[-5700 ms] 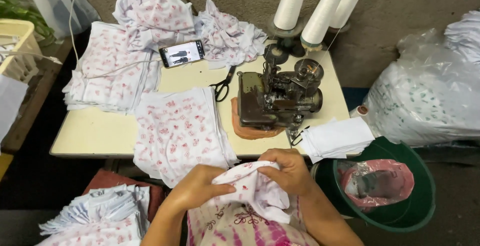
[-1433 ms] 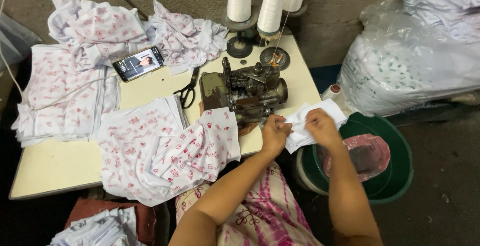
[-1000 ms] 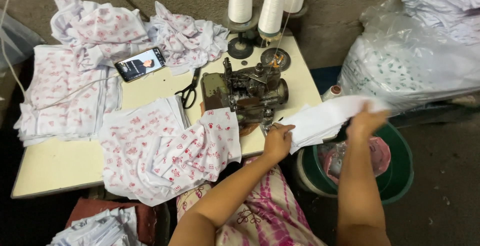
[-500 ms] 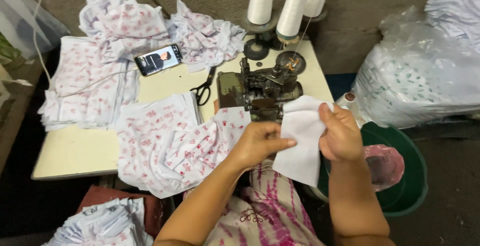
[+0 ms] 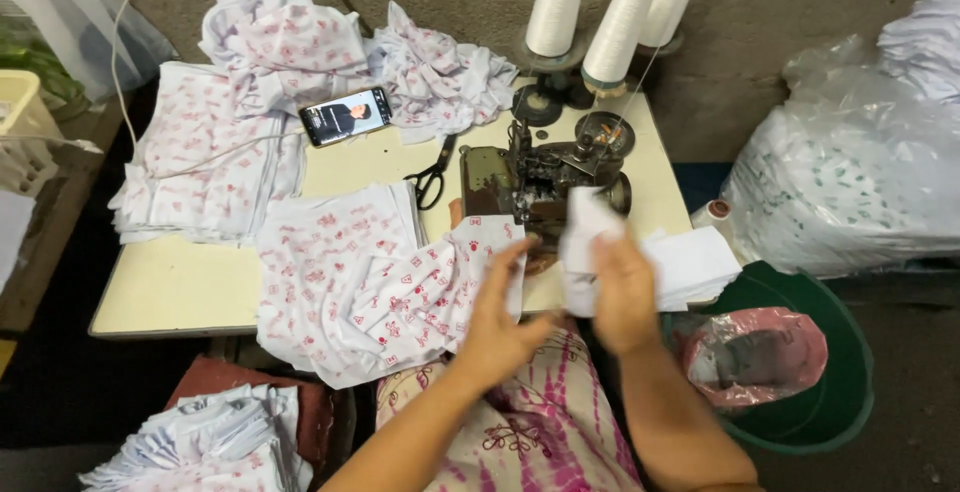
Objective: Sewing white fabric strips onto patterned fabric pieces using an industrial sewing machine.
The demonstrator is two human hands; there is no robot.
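1. Two hands show in your single head view, both raised over the near edge of the desk. Your right hand grasps a plain white cloth piece, fingers closed over its lower part, and holds it upright just in front of the sewing machine.
2. Your left hand is released, fingers spread and blurred, just beside the white piece; whether it touches the piece you cannot tell. It hovers over the right edge of the printed fabric pile, which drapes over the desk's near edge.
3. At the desk's near right corner a stack of white pieces lies just beside your right hand.
4. Behind the sewing machine, at the far right corner, three white thread cones stand upright.
5. Black scissors lie left of the machine, near the middle of the desk.
6. A phone with a lit screen rests toward the far edge, on more printed fabric; a flat folded stack fills the left edge, with crumpled pieces along the far edge.
7. Off the desk to the right, a green tub holds a pink plastic bag, and a large clear bag of fabric sits beyond it.
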